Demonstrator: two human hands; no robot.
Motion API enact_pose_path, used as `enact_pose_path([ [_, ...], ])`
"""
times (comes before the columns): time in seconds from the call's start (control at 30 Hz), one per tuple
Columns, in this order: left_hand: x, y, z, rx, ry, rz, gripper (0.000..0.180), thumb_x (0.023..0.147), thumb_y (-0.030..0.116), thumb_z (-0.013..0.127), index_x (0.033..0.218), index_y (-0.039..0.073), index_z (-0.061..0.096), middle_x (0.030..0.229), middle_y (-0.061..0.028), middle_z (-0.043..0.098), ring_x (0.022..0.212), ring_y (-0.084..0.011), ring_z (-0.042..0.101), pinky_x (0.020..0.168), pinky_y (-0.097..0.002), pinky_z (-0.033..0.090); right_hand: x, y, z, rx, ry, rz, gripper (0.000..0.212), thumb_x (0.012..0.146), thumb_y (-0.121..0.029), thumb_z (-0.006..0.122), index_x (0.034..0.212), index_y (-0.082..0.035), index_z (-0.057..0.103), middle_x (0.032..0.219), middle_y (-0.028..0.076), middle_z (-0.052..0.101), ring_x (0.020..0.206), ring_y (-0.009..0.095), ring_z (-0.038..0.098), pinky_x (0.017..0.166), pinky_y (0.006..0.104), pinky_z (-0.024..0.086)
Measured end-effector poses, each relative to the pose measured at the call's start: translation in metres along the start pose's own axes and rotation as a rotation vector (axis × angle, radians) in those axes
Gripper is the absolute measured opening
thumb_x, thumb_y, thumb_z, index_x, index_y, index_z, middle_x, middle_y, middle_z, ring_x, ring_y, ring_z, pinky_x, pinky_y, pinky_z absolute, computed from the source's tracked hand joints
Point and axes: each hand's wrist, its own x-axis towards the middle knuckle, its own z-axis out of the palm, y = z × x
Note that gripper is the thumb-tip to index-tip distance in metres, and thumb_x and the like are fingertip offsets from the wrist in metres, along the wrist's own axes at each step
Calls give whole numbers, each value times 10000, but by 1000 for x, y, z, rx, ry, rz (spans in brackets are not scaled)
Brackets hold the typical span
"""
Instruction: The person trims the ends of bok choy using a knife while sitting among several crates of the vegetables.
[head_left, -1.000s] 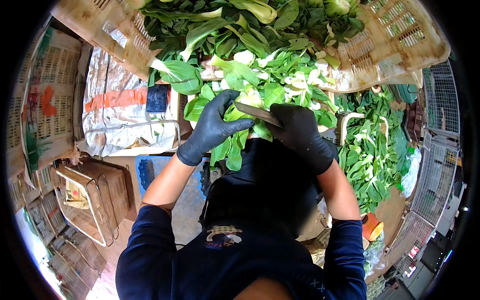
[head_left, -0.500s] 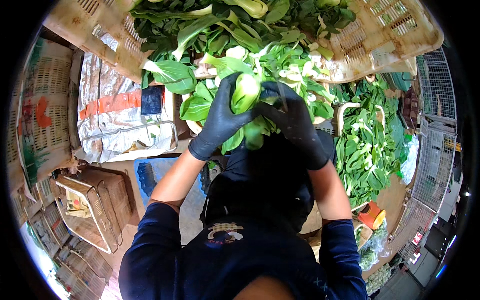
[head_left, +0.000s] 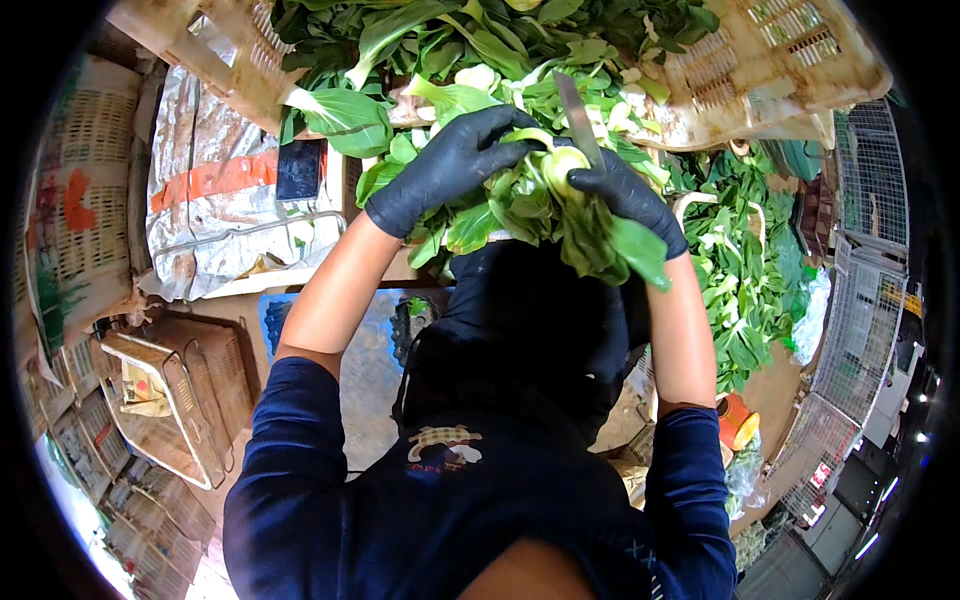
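My left hand (head_left: 455, 160), in a black glove, is closed on a bok choy (head_left: 532, 200), its fingers at a pale stalk beside the round base. The leaves hang down toward my lap. My right hand (head_left: 625, 195), also gloved in black, grips a knife (head_left: 576, 115) whose blade points up and away, right beside the base. A smooth green piece sticks out below this hand, in line with the blade; whether it is the handle or a leaf I cannot tell. Beyond both hands lie loose bok choy leaves and trimmings.
A cream plastic crate (head_left: 755, 95) full of greens is tipped toward me at the far side. More greens (head_left: 735, 290) fill a container at right. At left, a phone (head_left: 299, 170) lies on a silvery sheet (head_left: 215, 215); an empty-looking crate (head_left: 165, 400) stands nearer.
The bok choy has turned so its base faces right and its leaves hang down. The knife blade now stands plainly upright, and my right hand has shifted right.
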Motion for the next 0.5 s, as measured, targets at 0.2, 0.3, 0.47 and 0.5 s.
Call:
enact_pose_path([
  [0.2,5,-12,19,-214,58,-140,225,890,199,551,1014,16,595,753,21,582,618,-29,485,551,-181,389,-14,8,4,509,164,138,464,779,-270,605,1155,-13,521,1105,82,566,977,186,549,865,275,426],
  [0.3,2,-14,25,-221,63,-256,236,892,187,546,1036,3,582,738,8,579,616,-42,487,553,-192,394,-14,19,-2,585,204,23,370,796,-252,589,1107,-56,547,968,56,598,862,166,569,784,274,457],
  [0.47,1,-29,43,-196,149,-167,203,878,161,555,975,-14,592,705,-18,566,605,-66,496,573,-227,422,-14,44,-25,650,277,197,384,826,-315,550,1103,-50,552,958,86,609,798,186,588,658,279,495],
  [0.5,2,-31,45,-228,140,-180,202,878,161,554,972,-13,592,706,-19,568,604,-67,499,574,-227,422,-10,57,-31,697,341,204,440,840,-375,511,1116,-34,548,980,106,616,786,204,598,600,287,509],
])
